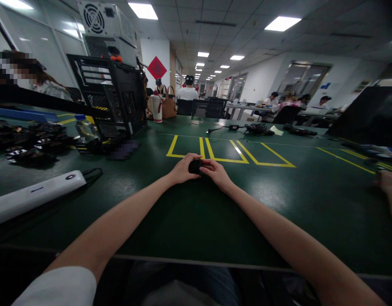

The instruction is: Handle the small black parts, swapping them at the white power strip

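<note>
A small black object [195,166] with a rounded outline is held just above the green table [196,212], in the middle of the head view. Around its left side, the thumb and fingers of my left hand [183,169] are closed on it. My right hand [217,173] pinches its right edge between thumb and fingers. The object's kind is too small and dark to make out. Just beyond my hands, yellow tape [228,161] marks out several boxes on the tabletop.
On the left lie a white elongated device [39,195], dark metal parts [33,142], a bottle [85,129] and a tall black computer case [119,93]. A cup [157,108], a brown bag [169,106] and black cables [258,128] sit farther back. Another person's hand [390,187] is at right.
</note>
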`<state>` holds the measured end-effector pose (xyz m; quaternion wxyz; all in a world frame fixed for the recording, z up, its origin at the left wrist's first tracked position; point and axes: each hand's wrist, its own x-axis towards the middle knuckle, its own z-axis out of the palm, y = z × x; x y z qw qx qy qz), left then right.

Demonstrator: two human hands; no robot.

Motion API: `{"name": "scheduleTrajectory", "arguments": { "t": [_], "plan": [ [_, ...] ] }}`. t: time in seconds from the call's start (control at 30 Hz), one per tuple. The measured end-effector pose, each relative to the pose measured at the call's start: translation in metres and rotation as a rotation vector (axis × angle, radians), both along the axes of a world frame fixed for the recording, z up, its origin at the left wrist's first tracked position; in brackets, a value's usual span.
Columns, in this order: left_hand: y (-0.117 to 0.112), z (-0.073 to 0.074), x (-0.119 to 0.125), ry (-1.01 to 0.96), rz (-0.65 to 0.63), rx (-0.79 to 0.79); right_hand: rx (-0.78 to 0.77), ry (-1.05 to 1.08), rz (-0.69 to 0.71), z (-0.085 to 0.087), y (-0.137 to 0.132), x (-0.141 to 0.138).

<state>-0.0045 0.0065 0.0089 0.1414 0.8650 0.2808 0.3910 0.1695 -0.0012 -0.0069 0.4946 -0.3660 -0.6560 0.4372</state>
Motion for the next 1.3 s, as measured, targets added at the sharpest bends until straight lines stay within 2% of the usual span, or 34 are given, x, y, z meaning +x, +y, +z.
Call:
{"name": "scheduleTrajectory", "arguments": {
  "t": [0.27,0.47,0.6,0.83,1.03,1.3],
  "plan": [
    [-0.0009,0.0014,0.0005,-0.004,0.004,-0.007,0.014,0.051,-0.019,-0.0008,-0.0008,-0.0022],
    [-0.0021,0.0022,0.0005,-0.004,0.005,-0.015,-0.008,0.0,-0.048,0.002,-0.0025,-0.0022],
    [-0.0019,0.0004,0.0009,-0.015,0.012,-0.005,-0.047,-0.016,-0.024,0.0047,-0.0028,-0.0017],
    [-0.0018,-0.0016,0.0017,-0.017,0.023,0.0,-0.009,0.092,0.051,0.0003,0.0002,-0.0008],
    [-0.0028,-0.0004,0.0011,-0.007,0.017,-0.003,0.028,0.025,-0.013,0.0008,0.0005,-0.0021],
    [-0.0032,-0.0001,0.001,-0.012,0.023,-0.02,0.058,-0.02,0.034,0.0046,0.0019,0.001]
  ]
}}
